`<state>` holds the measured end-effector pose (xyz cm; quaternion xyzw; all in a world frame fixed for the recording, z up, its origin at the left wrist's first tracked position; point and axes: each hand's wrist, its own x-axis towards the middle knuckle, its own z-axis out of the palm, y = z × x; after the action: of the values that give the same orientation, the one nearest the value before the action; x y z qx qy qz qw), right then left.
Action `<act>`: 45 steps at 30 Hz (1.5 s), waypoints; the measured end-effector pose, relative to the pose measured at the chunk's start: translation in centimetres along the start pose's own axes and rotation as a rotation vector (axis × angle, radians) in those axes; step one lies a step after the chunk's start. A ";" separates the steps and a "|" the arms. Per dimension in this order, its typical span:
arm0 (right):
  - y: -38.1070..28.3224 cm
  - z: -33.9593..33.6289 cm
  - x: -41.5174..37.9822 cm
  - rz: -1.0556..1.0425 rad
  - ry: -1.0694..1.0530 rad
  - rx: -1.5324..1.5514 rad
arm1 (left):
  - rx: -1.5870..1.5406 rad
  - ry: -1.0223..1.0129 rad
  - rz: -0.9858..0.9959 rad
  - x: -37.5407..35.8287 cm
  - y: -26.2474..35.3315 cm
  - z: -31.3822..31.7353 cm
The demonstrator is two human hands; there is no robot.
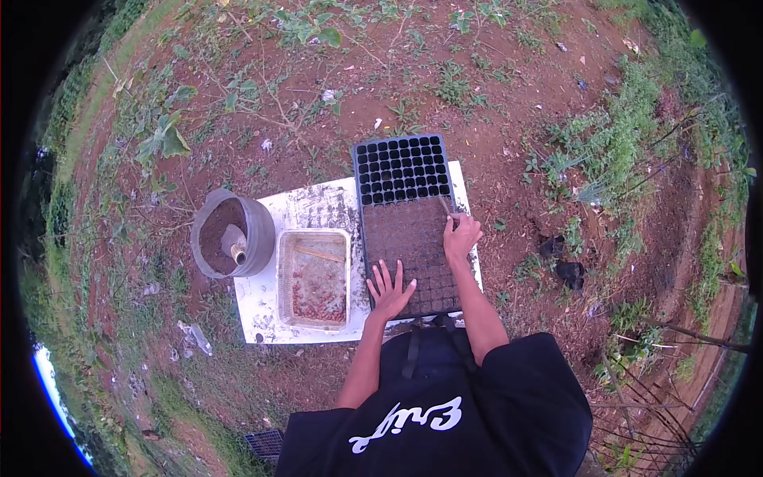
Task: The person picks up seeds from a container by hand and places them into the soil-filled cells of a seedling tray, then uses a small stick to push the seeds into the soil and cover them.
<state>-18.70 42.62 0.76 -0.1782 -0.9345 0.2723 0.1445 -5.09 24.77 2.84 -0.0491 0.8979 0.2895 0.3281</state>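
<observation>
A black seedling tray (404, 199) lies on a white board (256, 312); its far cells are empty and the nearer ones hold brown soil. My left hand (390, 294), fingers spread, rests on the lower left of the soil-filled cells. Over the tray's right edge, my right hand (461, 234) is closed around a small thin stick (445, 206) that points at the upper soil-filled cells. Left of the seedling tray sits a clear shallow container (315, 278) with small reddish seeds (318, 306) and a flat wooden stick (319, 254) inside.
A grey bucket (261, 238) at the board's left holds soil and a scoop (235, 242). Weeds and bare reddish ground surround the board. Black plastic pots (569, 273) lie to the right. Another dark tray (265, 444) shows at the lower left.
</observation>
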 end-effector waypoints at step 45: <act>0.1 0.1 4.9 -0.549 -0.187 0.045 | -0.007 -0.001 0.004 0.2 -0.5 0.4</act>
<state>-23.11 44.67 1.42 0.1106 -0.9507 0.2587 0.1301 -4.83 24.63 2.23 -0.0484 0.8967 0.2933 0.3279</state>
